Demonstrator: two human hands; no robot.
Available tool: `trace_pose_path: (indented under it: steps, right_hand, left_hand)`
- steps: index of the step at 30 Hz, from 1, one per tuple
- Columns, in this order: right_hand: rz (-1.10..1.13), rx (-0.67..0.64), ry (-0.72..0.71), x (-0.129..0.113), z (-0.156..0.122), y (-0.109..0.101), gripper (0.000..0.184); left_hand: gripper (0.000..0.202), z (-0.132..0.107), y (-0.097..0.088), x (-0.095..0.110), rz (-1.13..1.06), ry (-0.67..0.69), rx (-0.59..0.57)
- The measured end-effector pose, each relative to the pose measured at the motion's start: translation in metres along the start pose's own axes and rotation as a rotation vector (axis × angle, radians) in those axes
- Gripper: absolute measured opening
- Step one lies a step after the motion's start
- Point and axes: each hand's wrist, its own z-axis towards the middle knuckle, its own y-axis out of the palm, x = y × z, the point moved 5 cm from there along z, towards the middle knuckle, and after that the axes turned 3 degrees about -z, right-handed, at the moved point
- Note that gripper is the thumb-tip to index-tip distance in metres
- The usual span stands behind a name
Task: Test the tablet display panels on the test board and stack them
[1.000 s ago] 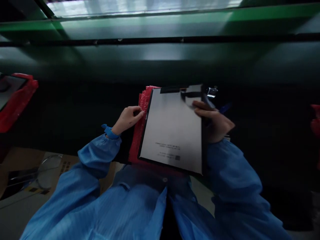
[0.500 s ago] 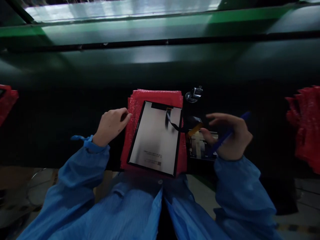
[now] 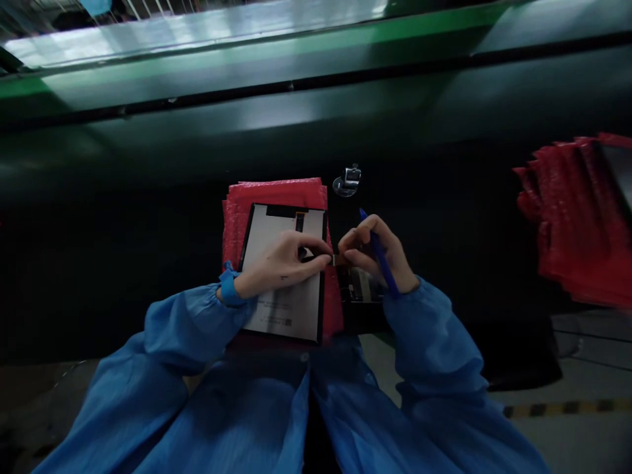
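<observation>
A tablet-size LCD panel (image 3: 303, 309) lies white back up, slightly turned, on a stack of red bubble-wrap bags (image 3: 276, 191). My left hand (image 3: 276, 266) reaches across the panel, thumb and forefinger pinched on the panel's dark flex cable at its right edge. Facing it, my right hand (image 3: 388, 257) pinches an orange flex cable (image 3: 340, 260), the two cable ends meeting between my fingertips. A blue pen (image 3: 379, 250) rests across the right hand, tucked between its fingers. Under that hand sits a small flat electronic unit (image 3: 364, 288), partly covered.
A shiny tally counter (image 3: 351, 178) stands behind the bags. On the far right is another pile of red bubble-wrap bags (image 3: 573, 224) with a panel on it. A green raised ledge (image 3: 247, 125) runs along the back of the black bench.
My left hand has moved right from beside the bags onto the panel's cable. My right hand has closed on the orange cable. The view has shifted to the right.
</observation>
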Motion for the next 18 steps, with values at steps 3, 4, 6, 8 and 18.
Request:
trace_pose_path:
  steps: [3, 4, 6, 8, 18]
  right_hand:
    - [0.033, 0.007, -0.016, 0.002, 0.001, 0.01, 0.036]
    - [0.033, 0.008, -0.018, 0.003, 0.002, 0.012, 0.037]
    - [0.02, 0.014, -0.021, 0.004, 0.001, 0.016, 0.037]
    - [0.011, 0.026, -0.039, 0.004, 0.001, 0.017, 0.035]
    - [-0.068, 0.062, -0.038, 0.003, -0.001, 0.023, 0.039]
  left_hand:
    - [0.017, 0.0, -0.002, -0.006, -0.036, -0.039, 0.04]
    - [0.016, -0.001, -0.003, -0.006, -0.039, -0.044, 0.06]
    - [0.013, -0.002, -0.003, -0.005, -0.05, -0.045, 0.078]
    - [0.01, -0.002, -0.002, -0.005, -0.06, -0.041, 0.088]
    - [0.013, 0.001, 0.001, -0.01, -0.087, -0.117, 0.017]
